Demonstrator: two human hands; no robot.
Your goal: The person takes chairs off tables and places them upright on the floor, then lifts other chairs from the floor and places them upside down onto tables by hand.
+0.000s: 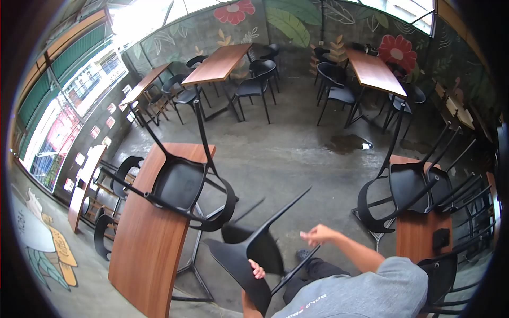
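Note:
A black chair is tilted in front of my body, its legs pointing up and sideways, near the long table on the left. My left hand is closed around the edge of its curved backrest, partly hidden behind it. Apart from the chair, just above the tip of one leg, my right hand is loosely bent with a finger stretched out and nothing in it. Another black chair lies upside down on the wooden table, its legs in the air.
At right, upturned black chairs rest on another wooden table. A dark box-like object sits there too. Farther back stand tables with upright chairs. A wet patch marks the concrete floor. Metal table legs spread beside me.

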